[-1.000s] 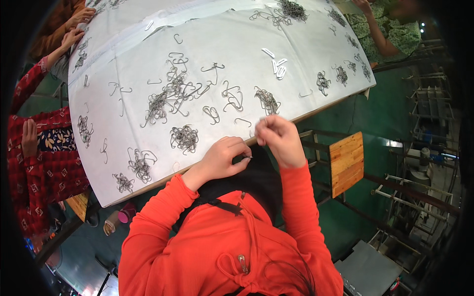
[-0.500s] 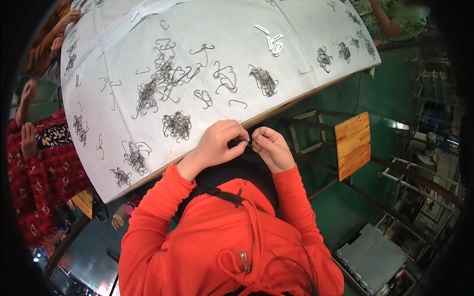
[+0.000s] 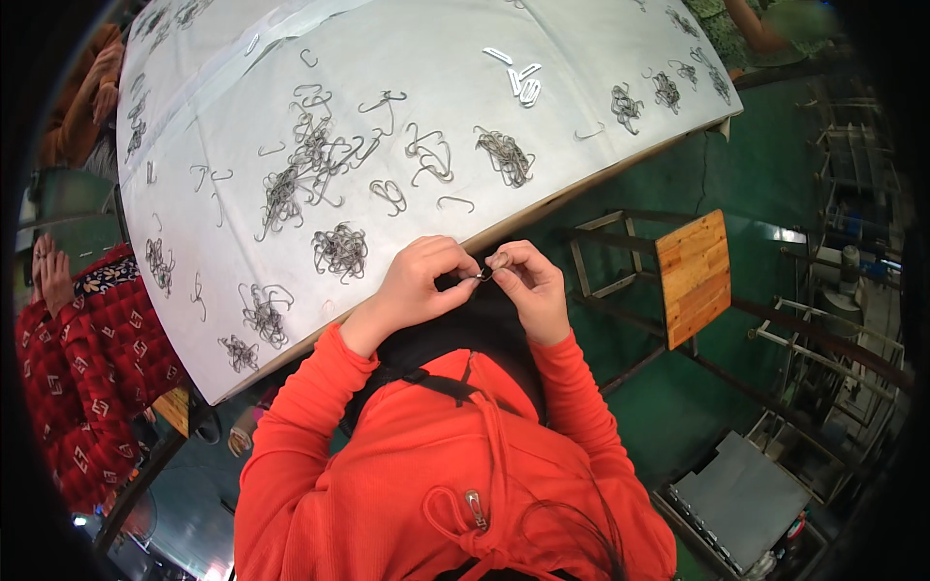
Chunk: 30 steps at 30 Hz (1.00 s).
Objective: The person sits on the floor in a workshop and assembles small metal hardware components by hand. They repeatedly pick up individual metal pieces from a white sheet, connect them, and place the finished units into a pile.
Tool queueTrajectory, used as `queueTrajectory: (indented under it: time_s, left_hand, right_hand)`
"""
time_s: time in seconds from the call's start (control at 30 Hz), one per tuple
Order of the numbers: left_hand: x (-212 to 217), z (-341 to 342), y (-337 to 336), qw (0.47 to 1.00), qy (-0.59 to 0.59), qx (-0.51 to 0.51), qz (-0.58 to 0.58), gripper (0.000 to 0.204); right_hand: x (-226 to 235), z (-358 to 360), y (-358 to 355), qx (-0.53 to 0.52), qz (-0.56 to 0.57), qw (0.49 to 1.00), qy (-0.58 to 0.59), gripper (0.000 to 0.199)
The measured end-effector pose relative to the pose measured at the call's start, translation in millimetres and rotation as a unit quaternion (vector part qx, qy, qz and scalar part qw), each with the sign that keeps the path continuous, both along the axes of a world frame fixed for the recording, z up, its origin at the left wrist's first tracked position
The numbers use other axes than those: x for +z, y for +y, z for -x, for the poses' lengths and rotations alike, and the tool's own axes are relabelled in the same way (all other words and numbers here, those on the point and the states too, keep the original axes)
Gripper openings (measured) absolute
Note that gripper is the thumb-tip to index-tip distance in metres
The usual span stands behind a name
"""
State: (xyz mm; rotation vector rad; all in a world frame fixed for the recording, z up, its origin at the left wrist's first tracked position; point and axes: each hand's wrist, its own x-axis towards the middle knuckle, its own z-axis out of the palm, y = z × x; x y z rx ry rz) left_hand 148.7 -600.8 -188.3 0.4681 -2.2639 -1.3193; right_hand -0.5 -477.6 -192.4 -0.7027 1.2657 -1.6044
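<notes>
My left hand (image 3: 418,283) and my right hand (image 3: 533,289) meet just off the table's near edge, fingertips pinched close together. Between them is a small dark metal hook (image 3: 485,275), gripped from both sides; most of it is hidden by the fingers. Nearest to my left hand on the white table (image 3: 407,87) lies a tangled pile of metal wire hooks (image 3: 339,252). Another hook pile (image 3: 505,155) sits farther back, and a single hook (image 3: 455,203) rests between the two. A larger spread of hooks (image 3: 310,145) covers the table's middle.
Several white plastic pieces (image 3: 523,77) lie toward the back. More hook piles (image 3: 262,315) line the table's left side. A wooden-topped stool (image 3: 694,278) stands at my right. One person in a red patterned jacket (image 3: 87,387) sits at the left; others are at the far corners.
My view has shifted slightly, so the table appears moved a little left. Both hands keep their pinch on the hook, with the fingertips slightly turned. The hands of the person in red have come lower.
</notes>
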Motion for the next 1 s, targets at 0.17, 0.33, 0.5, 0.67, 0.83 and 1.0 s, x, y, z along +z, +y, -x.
queueTrajectory:
  time_s: [0.17,0.33,0.5,0.67,0.83,1.0]
  left_hand:
    - [31.3,6.9,-16.1,0.989,-0.075,-0.104,-0.075,0.011]
    - [46.2,58.7,-89.1,0.978,-0.087,-0.103,0.159,0.009]
    - [13.9,140.3,-151.1,0.936,-0.116,0.051,0.328,0.014]
    - [1.0,159.4,-170.8,0.915,-0.117,-0.017,0.385,0.010]
    - [-6.1,155.7,-180.7,0.825,-0.109,-0.063,0.551,0.005]
    - [-4.2,166.5,-167.0,0.793,-0.145,-0.047,0.589,0.004]
  right_hand:
    - [11.6,-3.4,12.1,-0.012,0.070,0.973,0.222,0.014]
    - [21.0,-5.7,19.5,-0.028,0.084,0.961,0.261,0.014]
    - [19.2,-8.9,25.2,-0.049,0.087,0.967,0.232,0.015]
    - [20.2,-6.2,31.9,-0.077,0.050,0.962,0.256,0.014]
    - [22.2,-6.4,32.2,-0.086,0.032,0.968,0.232,0.013]
    - [12.2,-8.8,33.5,-0.087,0.027,0.973,0.214,0.012]
